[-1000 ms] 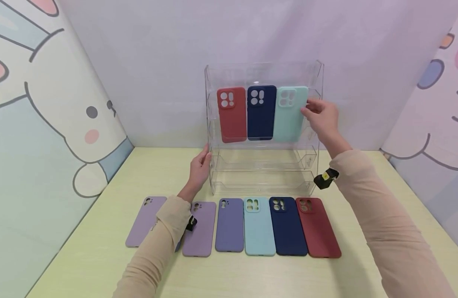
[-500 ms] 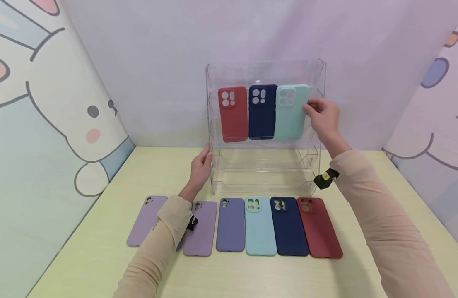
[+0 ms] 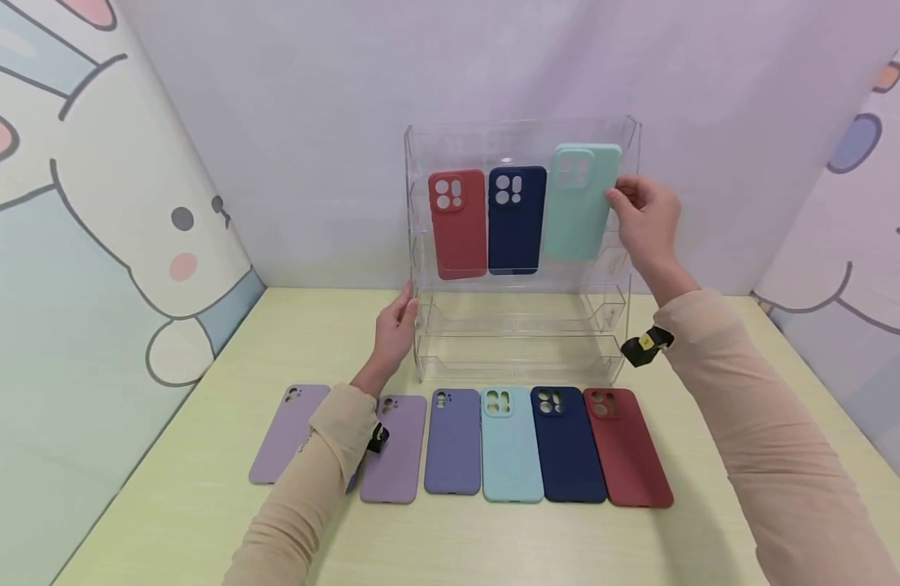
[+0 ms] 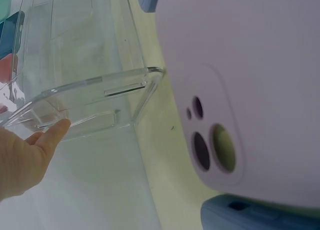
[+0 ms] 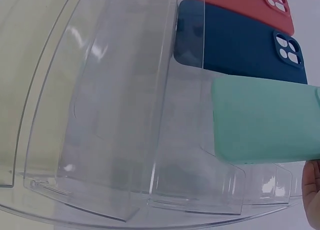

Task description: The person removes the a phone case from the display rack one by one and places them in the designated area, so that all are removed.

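In my right hand (image 3: 649,216) I pinch the right edge of a mint phone case (image 3: 583,203), raised near the right end of a clear acrylic rack (image 3: 519,350). Its lower edge sits higher than those of the navy phone case (image 3: 516,220) and red phone case (image 3: 459,224), which stand upright on an upper tier. With its fingers fairly straight, my left hand (image 3: 393,330) touches the rack's left side panel. The left wrist view shows this hand (image 4: 25,160) against the clear panel, and the right wrist view catches the mint case (image 5: 265,120) with part of my right hand.
A row of phone cases lies before the rack: lilac (image 3: 289,435), another lilac (image 3: 395,452), purple (image 3: 453,443), light blue (image 3: 512,448), navy (image 3: 570,448) and dark red (image 3: 627,448). Another bluish case (image 3: 352,480) is mostly hidden under my left sleeve. Cartoon panels flank the table.
My right hand has moved up and slightly right, and the mint phone case has risen with it above the neighbouring cases. The left hand stays at the rack's side.
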`<action>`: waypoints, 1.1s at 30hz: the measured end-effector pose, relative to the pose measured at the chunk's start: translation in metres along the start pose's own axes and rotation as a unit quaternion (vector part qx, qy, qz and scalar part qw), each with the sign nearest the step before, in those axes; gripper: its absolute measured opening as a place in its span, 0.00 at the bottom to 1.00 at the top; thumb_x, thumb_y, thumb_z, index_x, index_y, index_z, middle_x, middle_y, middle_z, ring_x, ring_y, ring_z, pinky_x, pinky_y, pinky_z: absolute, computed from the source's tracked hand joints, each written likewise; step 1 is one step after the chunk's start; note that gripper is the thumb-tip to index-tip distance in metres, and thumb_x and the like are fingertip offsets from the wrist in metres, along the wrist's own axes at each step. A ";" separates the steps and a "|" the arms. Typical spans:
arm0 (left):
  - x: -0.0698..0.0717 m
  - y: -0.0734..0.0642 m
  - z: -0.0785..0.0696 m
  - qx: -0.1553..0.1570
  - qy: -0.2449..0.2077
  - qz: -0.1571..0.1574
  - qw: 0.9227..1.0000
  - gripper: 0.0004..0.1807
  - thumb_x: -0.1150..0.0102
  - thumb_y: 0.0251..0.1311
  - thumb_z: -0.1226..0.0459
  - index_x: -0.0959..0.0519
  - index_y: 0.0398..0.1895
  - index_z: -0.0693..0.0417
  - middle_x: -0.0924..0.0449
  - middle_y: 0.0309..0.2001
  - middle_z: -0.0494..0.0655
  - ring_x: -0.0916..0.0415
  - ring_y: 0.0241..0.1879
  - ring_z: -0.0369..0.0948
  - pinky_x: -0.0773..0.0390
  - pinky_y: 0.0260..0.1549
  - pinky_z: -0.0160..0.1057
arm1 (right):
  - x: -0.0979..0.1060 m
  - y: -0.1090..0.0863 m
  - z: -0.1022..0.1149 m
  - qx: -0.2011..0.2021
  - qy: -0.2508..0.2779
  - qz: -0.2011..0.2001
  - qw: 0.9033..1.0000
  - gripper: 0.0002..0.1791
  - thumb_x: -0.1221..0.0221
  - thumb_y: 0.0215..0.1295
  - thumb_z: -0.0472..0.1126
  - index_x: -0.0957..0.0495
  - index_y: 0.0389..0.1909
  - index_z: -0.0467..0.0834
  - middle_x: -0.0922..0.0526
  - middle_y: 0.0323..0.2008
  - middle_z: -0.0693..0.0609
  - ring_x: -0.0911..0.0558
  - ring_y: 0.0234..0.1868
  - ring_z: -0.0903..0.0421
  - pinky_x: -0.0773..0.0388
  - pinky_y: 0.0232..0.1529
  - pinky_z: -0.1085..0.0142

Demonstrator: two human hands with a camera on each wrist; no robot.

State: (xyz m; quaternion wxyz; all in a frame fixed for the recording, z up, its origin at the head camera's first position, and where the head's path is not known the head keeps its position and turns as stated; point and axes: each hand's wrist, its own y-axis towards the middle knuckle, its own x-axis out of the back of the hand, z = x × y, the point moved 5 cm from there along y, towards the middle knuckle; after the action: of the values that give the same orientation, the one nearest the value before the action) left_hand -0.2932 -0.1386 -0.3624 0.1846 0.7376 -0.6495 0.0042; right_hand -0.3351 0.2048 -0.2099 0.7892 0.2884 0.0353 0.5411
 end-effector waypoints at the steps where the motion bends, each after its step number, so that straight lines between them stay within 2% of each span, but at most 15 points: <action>1: 0.000 0.000 0.000 0.000 0.000 -0.001 1.000 0.24 0.59 0.69 0.63 0.42 0.67 0.52 0.39 0.64 0.50 0.42 0.25 0.38 0.36 0.23 0.29 | 0.001 0.001 0.001 0.000 0.005 -0.003 1.000 0.14 0.44 0.63 0.40 0.22 0.44 0.34 0.22 0.32 0.54 0.27 0.31 0.64 0.31 0.34 0.74; 9: 0.001 -0.001 -0.001 0.001 0.002 -0.002 1.000 0.23 0.59 0.69 0.63 0.42 0.67 0.52 0.38 0.64 0.51 0.42 0.24 0.37 0.37 0.23 0.28 | 0.011 0.003 0.011 0.018 0.042 -0.027 0.999 0.12 0.43 0.61 0.38 0.21 0.43 0.35 0.21 0.32 0.55 0.25 0.31 0.64 0.29 0.36 0.75; 16: 0.001 -0.001 -0.001 -0.012 -0.003 -0.001 1.000 0.24 0.59 0.69 0.63 0.42 0.67 0.54 0.35 0.61 0.55 0.42 0.24 0.37 0.37 0.22 0.28 | 0.019 -0.004 0.019 0.052 0.044 -0.027 0.997 0.10 0.43 0.61 0.36 0.21 0.41 0.36 0.22 0.31 0.57 0.24 0.31 0.63 0.27 0.37 0.75; 20: 0.001 -0.001 -0.001 -0.018 0.002 0.003 1.000 0.24 0.60 0.69 0.63 0.43 0.67 0.55 0.39 0.64 0.54 0.38 0.29 0.41 0.34 0.28 0.29 | 0.025 -0.012 0.023 0.073 0.034 -0.026 0.996 0.10 0.43 0.61 0.36 0.20 0.41 0.36 0.22 0.31 0.59 0.23 0.31 0.63 0.27 0.37 0.76; 25: 0.000 -0.001 -0.002 -0.025 0.007 0.005 1.000 0.23 0.60 0.69 0.64 0.42 0.67 0.56 0.43 0.66 0.53 0.32 0.43 0.50 0.31 0.38 0.36 | 0.031 -0.021 0.025 0.087 0.041 -0.023 0.995 0.09 0.42 0.60 0.35 0.20 0.39 0.35 0.21 0.30 0.58 0.23 0.30 0.63 0.27 0.36 0.76; 27: 0.000 -0.001 -0.002 -0.024 0.004 0.005 1.000 0.23 0.60 0.69 0.64 0.43 0.67 0.56 0.43 0.66 0.53 0.33 0.49 0.51 0.31 0.42 0.38 | 0.034 -0.025 0.025 0.094 0.044 -0.021 0.994 0.09 0.42 0.60 0.34 0.20 0.38 0.34 0.21 0.29 0.58 0.23 0.30 0.63 0.27 0.35 0.76; 33: 0.000 0.000 -0.002 -0.014 -0.003 0.002 1.000 0.23 0.60 0.69 0.63 0.42 0.67 0.55 0.43 0.65 0.51 0.33 0.49 0.48 0.31 0.44 0.40 | 0.041 -0.034 0.021 0.098 0.045 -0.016 0.994 0.08 0.42 0.59 0.33 0.20 0.37 0.33 0.21 0.29 0.59 0.23 0.28 0.62 0.27 0.34 0.77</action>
State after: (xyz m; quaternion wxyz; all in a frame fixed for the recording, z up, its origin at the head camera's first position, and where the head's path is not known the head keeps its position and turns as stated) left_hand -0.2926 -0.1377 -0.3609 0.1932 0.7333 -0.6518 -0.0071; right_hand -0.2823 0.2239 -0.1989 0.7635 0.3392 0.1281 0.5344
